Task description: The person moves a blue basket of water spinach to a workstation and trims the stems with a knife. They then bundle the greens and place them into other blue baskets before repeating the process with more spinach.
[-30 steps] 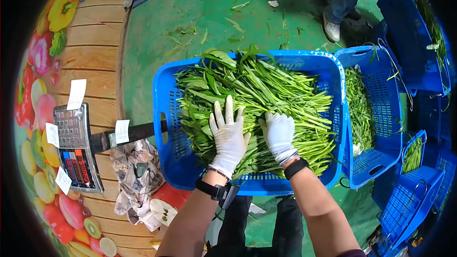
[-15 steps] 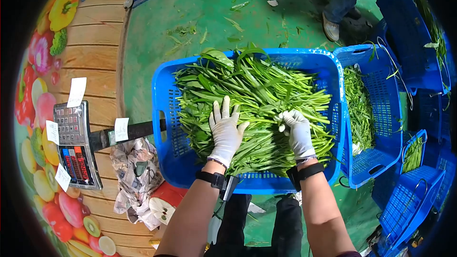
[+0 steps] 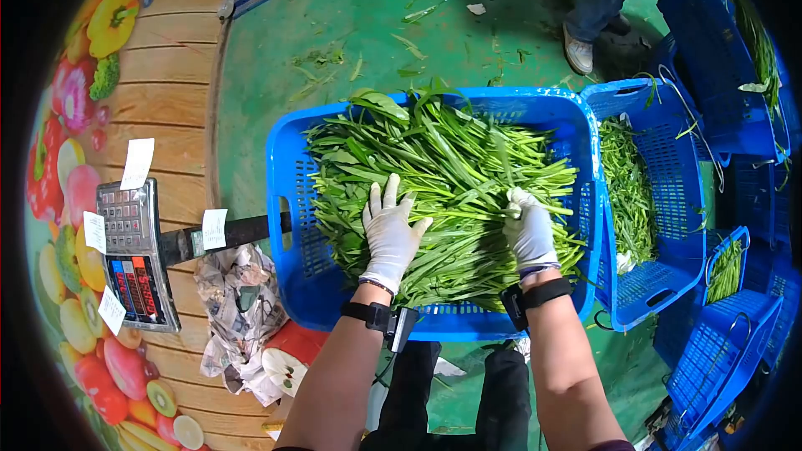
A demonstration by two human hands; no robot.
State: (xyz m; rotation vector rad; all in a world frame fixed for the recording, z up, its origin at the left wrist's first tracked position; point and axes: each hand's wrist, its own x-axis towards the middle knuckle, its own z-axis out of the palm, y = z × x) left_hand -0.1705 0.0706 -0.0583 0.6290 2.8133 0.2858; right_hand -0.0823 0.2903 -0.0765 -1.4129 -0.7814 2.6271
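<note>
A large blue plastic basket [image 3: 280,284] in front of me is heaped with long-stemmed leafy greens [image 3: 451,159], their leaves mostly to the left and stems to the right. My left hand [image 3: 391,230], in a white glove, rests on the leaves with its fingers spread. Over the stems on the right, my gloved right hand [image 3: 530,230] has its fingers curled closed around some stems of the greens. Part of what it grips is hidden by the fingers. Each wrist wears a black strap with a small device.
A scale display with keypad [image 3: 134,255] and paper slips stands at left, near crumpled newspaper [image 3: 238,317]. Another blue basket [image 3: 660,284] with greens adjoins on the right, with several stacked baskets [image 3: 723,359] beyond. A person's leg and shoe [image 3: 578,50] show at the top right.
My right hand has moved slightly right and turned, its fingers now curled around stems. My left hand stays nearly in place on the leaves.
</note>
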